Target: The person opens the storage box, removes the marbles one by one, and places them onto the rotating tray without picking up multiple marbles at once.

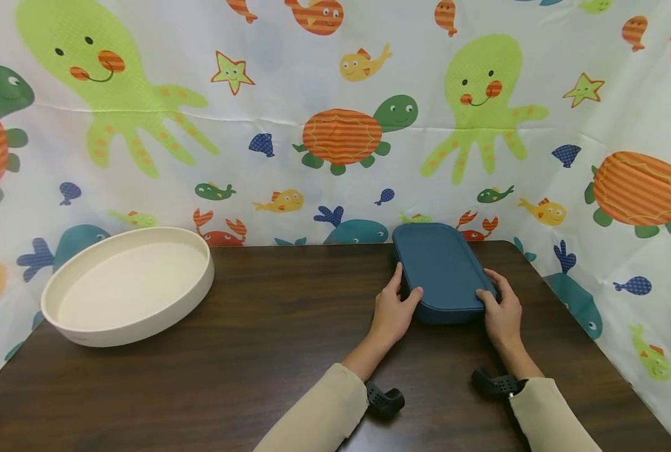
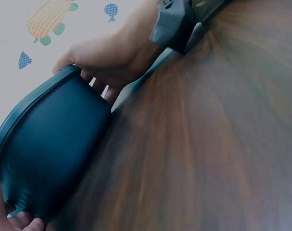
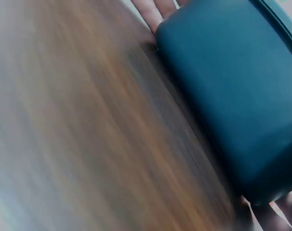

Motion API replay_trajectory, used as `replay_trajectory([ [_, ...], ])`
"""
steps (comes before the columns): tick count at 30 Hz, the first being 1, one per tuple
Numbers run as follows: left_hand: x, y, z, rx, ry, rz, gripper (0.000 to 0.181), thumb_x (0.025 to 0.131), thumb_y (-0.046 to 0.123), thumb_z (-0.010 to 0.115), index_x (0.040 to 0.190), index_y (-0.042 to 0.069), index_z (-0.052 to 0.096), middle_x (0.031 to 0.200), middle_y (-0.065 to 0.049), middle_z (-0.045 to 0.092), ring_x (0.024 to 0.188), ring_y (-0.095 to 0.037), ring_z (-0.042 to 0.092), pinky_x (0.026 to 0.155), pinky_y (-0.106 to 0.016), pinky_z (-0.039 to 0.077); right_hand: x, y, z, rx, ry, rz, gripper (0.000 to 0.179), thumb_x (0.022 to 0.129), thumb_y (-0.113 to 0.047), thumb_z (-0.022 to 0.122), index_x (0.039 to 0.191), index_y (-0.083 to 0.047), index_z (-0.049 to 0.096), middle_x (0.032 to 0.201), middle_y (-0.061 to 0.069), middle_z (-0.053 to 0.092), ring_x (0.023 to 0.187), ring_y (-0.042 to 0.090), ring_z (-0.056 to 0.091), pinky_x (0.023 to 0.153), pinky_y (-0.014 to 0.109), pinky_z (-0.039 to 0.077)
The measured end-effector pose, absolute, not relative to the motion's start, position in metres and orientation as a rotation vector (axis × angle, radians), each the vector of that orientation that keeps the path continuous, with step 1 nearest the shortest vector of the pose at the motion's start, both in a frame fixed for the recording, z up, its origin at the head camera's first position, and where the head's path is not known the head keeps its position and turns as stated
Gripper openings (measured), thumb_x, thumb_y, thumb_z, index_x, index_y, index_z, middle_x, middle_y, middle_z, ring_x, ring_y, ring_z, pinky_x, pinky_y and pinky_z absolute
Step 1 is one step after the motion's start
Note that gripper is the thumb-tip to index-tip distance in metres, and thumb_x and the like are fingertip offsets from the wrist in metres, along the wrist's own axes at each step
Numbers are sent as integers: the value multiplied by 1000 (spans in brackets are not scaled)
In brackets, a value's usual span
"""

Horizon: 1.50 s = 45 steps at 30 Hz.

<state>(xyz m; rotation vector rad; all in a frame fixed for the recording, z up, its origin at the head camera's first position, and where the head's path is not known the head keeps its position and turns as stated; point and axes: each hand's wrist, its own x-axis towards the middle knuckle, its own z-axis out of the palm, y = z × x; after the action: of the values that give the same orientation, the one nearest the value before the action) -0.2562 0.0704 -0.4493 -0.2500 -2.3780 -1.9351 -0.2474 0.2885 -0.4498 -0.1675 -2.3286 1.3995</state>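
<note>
My left hand (image 1: 393,314) is grasping the left side of the blue box (image 1: 445,267); my right hand (image 1: 503,314) is grasping its right side by the near corner. The box is extending forward between both hands, above or on the dark surface (image 1: 267,358); cannot tell which. A round white tray (image 1: 128,333) is lying well left of my left hand. Patterned cloth (image 1: 335,69) is hanging beyond both hands.

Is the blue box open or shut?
Shut: the flat lid covers the whole top of the blue box in the head view.
</note>
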Motion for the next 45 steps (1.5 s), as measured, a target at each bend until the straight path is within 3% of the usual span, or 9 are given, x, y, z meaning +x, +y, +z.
replay_trajectory([
  [2, -255, 63, -449, -250, -2394, -1922, 73, 96, 39, 57, 161, 22, 27, 158, -12, 44, 141, -24, 51, 111, -47, 47, -246, 283, -450, -151, -2330, 1416, 48, 97, -15, 53, 145, -10, 53, 142, 22, 58, 130, 37, 53, 106, 47, 40],
  [9, -250, 33, -448, -293, -2402, -1896, 71, 99, 38, 55, 161, 20, 27, 156, -16, 46, 141, -28, 51, 111, -49, 47, -243, 259, -450, -154, -2327, 1503, 49, 99, -14, 49, 148, -13, 52, 148, 15, 56, 126, 30, 57, 87, 12, 39],
  [13, -243, 14, -448, -313, -2406, -1904, 70, 100, 36, 54, 161, 19, 25, 153, -17, 49, 139, -29, 53, 111, -49, 47, -238, 246, -451, -148, -2350, 1542, 49, 100, -18, 50, 150, -17, 51, 148, 15, 56, 122, 28, 60, 80, 4, 40],
  [20, -236, -15, -452, -321, -2440, -1872, 67, 102, 33, 53, 162, 22, 24, 159, -12, 43, 141, -26, 50, 112, -46, 46, -229, 226, -452, -120, -2352, 1603, 47, 102, -28, 56, 147, -18, 54, 140, 14, 63, 98, -5, 62, 80, 8, 46],
  [22, -234, -22, -452, -305, -2434, -1877, 67, 102, 32, 53, 161, 23, 24, 160, -11, 40, 141, -26, 50, 113, -47, 45, -228, 219, -452, -104, -2352, 1624, 47, 101, -28, 58, 146, -18, 55, 141, 13, 63, 101, -2, 63, 80, 9, 47],
  [28, -230, -39, -454, -288, -2404, -1873, 66, 102, 27, 54, 161, 20, 25, 162, -13, 37, 144, -27, 47, 113, -46, 44, -227, 200, -451, -122, -2358, 1681, 48, 100, -27, 58, 147, -20, 54, 145, 9, 59, 121, 25, 63, 85, 13, 47],
  [33, -230, -52, -452, -270, -2358, -1876, 65, 102, 24, 53, 161, 18, 26, 157, -17, 44, 140, -27, 52, 111, -46, 46, -232, 183, -450, -102, -2320, 1693, 47, 98, -27, 61, 144, -21, 57, 143, 8, 61, 123, 27, 63, 89, 22, 49],
  [40, -219, -70, -449, -226, -2371, -1894, 65, 102, 20, 53, 161, 17, 26, 159, -16, 42, 141, -26, 51, 111, -46, 46, -228, 164, -450, -99, -2293, 1729, 45, 98, -24, 63, 142, -18, 58, 138, 10, 64, 119, 28, 65, 85, 21, 52],
  [45, -213, -77, -447, -182, -2317, -1973, 64, 102, 19, 54, 161, 19, 28, 161, -13, 40, 142, -25, 49, 111, -45, 45, -224, 156, -450, -73, -2305, 1710, 45, 97, -23, 62, 142, -18, 59, 138, 11, 64, 118, 29, 67, 90, 33, 56],
])
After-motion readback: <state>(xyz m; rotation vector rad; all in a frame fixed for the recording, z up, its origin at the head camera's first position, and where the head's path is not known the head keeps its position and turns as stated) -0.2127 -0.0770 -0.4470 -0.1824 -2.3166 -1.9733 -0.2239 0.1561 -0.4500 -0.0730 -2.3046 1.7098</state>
